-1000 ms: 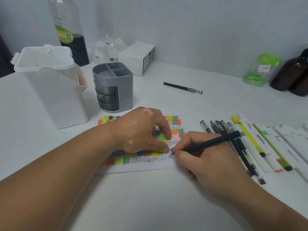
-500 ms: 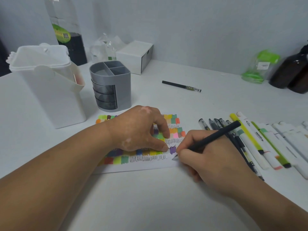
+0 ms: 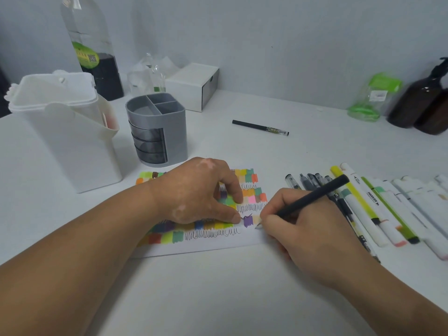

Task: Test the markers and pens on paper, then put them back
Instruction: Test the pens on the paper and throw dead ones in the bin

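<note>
1. Fingers (image 3: 275, 220) of the right hand (image 3: 312, 234) pinched the pen (image 3: 312, 197) near its tip, likely for control while scribbling
2. The left hand (image 3: 198, 192) held nothing; its fingertips (image 3: 238, 198) pressed the paper (image 3: 206, 247), probably to stop it sliding
3. The pen slanted, tip down-left at the paper's right edge, tail up-right over the spare markers (image 3: 363, 207)

paper (image 3: 206, 247) — flat, colour swatches, scribbles | black pen (image 3: 312, 197) — tilted, tip on paper | markers (image 3: 372, 206) rowed right
</note>
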`<state>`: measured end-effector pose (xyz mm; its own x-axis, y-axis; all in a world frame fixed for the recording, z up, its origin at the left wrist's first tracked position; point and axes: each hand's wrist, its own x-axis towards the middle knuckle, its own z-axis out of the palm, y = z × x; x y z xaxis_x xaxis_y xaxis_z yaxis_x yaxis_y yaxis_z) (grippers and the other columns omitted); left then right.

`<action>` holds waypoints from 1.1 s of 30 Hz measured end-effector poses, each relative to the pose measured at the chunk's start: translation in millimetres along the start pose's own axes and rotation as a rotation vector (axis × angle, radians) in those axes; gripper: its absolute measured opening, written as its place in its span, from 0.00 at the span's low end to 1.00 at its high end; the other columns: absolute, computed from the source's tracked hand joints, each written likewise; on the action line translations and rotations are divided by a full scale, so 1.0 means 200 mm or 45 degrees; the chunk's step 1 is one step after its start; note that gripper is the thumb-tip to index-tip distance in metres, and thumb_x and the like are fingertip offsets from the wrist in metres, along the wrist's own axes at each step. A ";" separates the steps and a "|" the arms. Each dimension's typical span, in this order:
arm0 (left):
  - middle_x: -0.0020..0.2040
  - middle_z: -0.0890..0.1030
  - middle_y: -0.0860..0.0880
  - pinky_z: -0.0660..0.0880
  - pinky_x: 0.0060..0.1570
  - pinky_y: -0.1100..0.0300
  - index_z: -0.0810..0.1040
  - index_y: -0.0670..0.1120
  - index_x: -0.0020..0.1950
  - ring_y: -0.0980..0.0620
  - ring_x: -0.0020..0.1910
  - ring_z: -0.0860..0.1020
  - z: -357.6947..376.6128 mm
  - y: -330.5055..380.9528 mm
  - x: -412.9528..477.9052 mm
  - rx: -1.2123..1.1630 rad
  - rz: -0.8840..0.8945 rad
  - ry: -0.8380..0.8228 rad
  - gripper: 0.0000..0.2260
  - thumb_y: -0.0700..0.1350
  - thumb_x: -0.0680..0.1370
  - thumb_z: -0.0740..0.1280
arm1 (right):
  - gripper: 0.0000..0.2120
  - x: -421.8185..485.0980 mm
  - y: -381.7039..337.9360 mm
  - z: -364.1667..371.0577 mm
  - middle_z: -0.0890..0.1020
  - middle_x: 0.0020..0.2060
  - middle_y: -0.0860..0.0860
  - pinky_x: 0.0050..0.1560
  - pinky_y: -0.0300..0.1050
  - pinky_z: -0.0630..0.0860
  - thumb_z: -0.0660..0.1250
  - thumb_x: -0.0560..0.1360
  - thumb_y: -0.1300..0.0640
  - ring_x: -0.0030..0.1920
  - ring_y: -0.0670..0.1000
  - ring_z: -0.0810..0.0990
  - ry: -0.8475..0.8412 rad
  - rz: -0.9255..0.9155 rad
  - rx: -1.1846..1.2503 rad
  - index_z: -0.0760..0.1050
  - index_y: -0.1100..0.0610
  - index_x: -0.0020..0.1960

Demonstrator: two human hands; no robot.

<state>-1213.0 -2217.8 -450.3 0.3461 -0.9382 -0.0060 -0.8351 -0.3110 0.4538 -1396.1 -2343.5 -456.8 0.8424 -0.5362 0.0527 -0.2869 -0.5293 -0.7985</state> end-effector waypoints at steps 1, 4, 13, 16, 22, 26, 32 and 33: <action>0.48 0.74 0.64 0.68 0.37 0.77 0.84 0.61 0.51 0.72 0.46 0.71 0.00 0.00 0.00 -0.003 0.000 0.000 0.14 0.63 0.68 0.76 | 0.05 0.00 0.01 -0.01 0.81 0.26 0.45 0.28 0.34 0.70 0.71 0.70 0.57 0.25 0.43 0.76 -0.008 -0.008 0.019 0.81 0.49 0.37; 0.46 0.76 0.64 0.69 0.37 0.75 0.83 0.61 0.52 0.69 0.46 0.73 0.00 0.00 0.00 0.008 0.016 0.048 0.13 0.62 0.70 0.76 | 0.04 0.01 0.01 -0.04 0.81 0.27 0.52 0.29 0.40 0.74 0.73 0.74 0.58 0.27 0.49 0.78 -0.029 -0.059 0.324 0.83 0.51 0.41; 0.48 0.85 0.54 0.79 0.44 0.55 0.82 0.55 0.51 0.52 0.42 0.80 0.03 0.16 -0.04 -0.781 0.251 0.279 0.09 0.48 0.72 0.76 | 0.10 0.03 -0.02 -0.06 0.81 0.32 0.60 0.26 0.43 0.74 0.69 0.77 0.60 0.28 0.54 0.76 0.085 0.003 1.034 0.78 0.56 0.37; 0.39 0.84 0.52 0.79 0.43 0.48 0.83 0.51 0.45 0.48 0.38 0.79 0.06 0.16 -0.03 -0.768 0.204 0.367 0.05 0.43 0.74 0.77 | 0.07 0.02 -0.02 -0.08 0.80 0.30 0.56 0.25 0.40 0.71 0.69 0.72 0.54 0.26 0.51 0.73 0.102 -0.035 0.952 0.79 0.54 0.37; 0.44 0.84 0.53 0.80 0.49 0.51 0.81 0.56 0.51 0.49 0.43 0.81 0.01 0.09 -0.05 -0.658 0.175 0.340 0.10 0.54 0.71 0.73 | 0.08 0.04 0.02 -0.13 0.76 0.29 0.54 0.25 0.41 0.68 0.73 0.68 0.50 0.25 0.50 0.70 0.235 0.001 0.982 0.81 0.55 0.37; 0.43 0.86 0.56 0.79 0.42 0.63 0.84 0.59 0.49 0.56 0.40 0.82 0.01 0.11 -0.06 -0.578 0.129 0.405 0.06 0.56 0.75 0.74 | 0.09 0.02 0.01 -0.13 0.80 0.30 0.52 0.25 0.41 0.69 0.75 0.69 0.47 0.26 0.50 0.72 0.215 0.024 0.906 0.82 0.52 0.42; 0.39 0.86 0.53 0.78 0.42 0.57 0.85 0.60 0.43 0.55 0.36 0.82 -0.17 -0.03 -0.23 -0.692 -0.304 0.648 0.05 0.50 0.77 0.73 | 0.07 -0.16 0.01 -0.18 0.82 0.31 0.44 0.41 0.40 0.71 0.74 0.75 0.50 0.30 0.40 0.76 0.323 0.033 0.289 0.78 0.45 0.49; 0.39 0.86 0.52 0.76 0.41 0.56 0.86 0.59 0.42 0.55 0.34 0.81 -0.20 -0.05 -0.31 -0.700 -0.342 0.682 0.06 0.49 0.77 0.73 | 0.06 -0.22 0.00 -0.17 0.82 0.31 0.42 0.40 0.39 0.72 0.74 0.74 0.50 0.31 0.40 0.77 0.284 -0.002 0.193 0.78 0.44 0.48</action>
<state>-1208.2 -2150.6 -418.6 0.7787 -0.5989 0.1871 -0.4132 -0.2652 0.8712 -1448.7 -2342.5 -438.5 0.7166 -0.6760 0.1717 -0.2000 -0.4351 -0.8779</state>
